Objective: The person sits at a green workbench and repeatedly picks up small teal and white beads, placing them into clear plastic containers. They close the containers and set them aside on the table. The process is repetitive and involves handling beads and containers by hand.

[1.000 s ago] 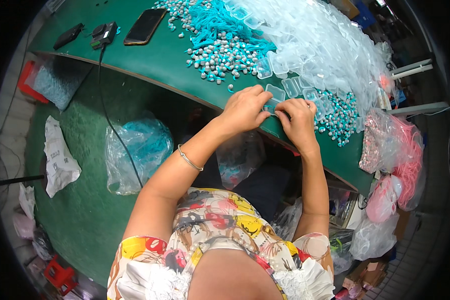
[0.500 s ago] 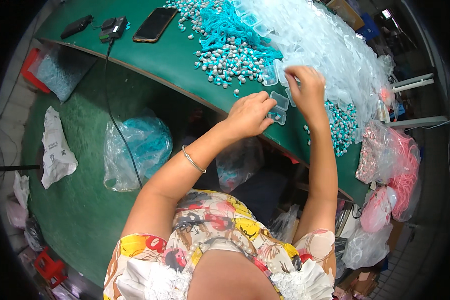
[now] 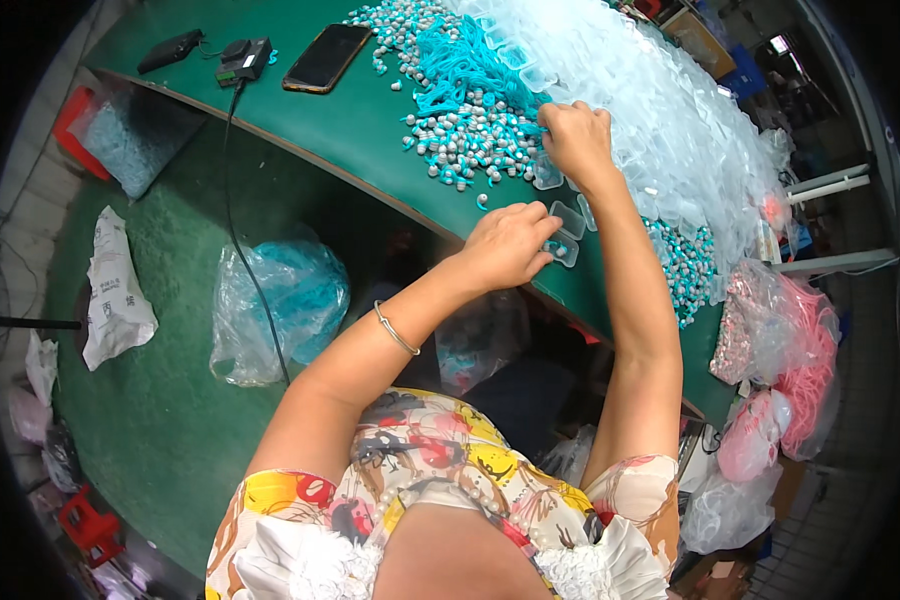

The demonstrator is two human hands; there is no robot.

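Note:
At the table's near edge my left hand is closed on the rim of a small clear plastic box, its lid hinged back. A small turquoise-and-grey piece shows inside the box. Farther off, my right hand reaches to the right end of a bundle of turquoise cords. Its fingers are bent together there, and their tips hide whatever they pinch. Grey-and-turquoise beads lie in a loose heap left of that hand. Another clear box stands just below it.
A large pile of clear plastic boxes covers the back right, with more beads below it. A phone and a black device with a cable lie at the far left. Bags of pink cord hang off the right side.
My right hand has moved left and away from me, from the clear boxes to the end of the turquoise cords. My left hand stays at the small box, and the whole view has shifted slightly.

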